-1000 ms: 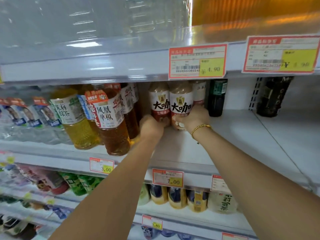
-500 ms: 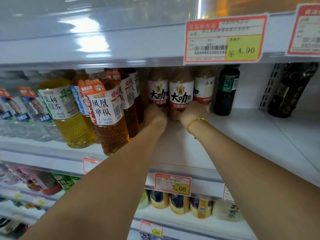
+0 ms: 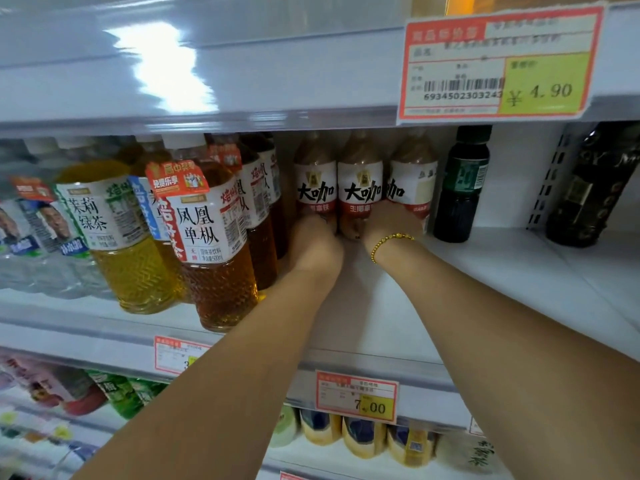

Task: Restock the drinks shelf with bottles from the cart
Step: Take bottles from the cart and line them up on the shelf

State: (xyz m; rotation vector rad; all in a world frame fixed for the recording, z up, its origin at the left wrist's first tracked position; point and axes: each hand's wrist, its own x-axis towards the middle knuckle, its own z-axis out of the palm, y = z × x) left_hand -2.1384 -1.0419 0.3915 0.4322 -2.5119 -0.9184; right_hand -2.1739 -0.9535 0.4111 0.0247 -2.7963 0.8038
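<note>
Fingers of the left hand and right hand were curled round the bases of two bottles, upright at the back of the shelf beside a third; placement seemed nearly done, the next move calling for release and a trip to the cart, not in view.

Three latte bottles; two dark bottles; two hands; one gold bracelet

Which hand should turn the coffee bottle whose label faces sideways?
Right, probably. The right hand, gripping the middle bottle, is beside the turned bottle; the left hand grips the far-left bottle.
</note>
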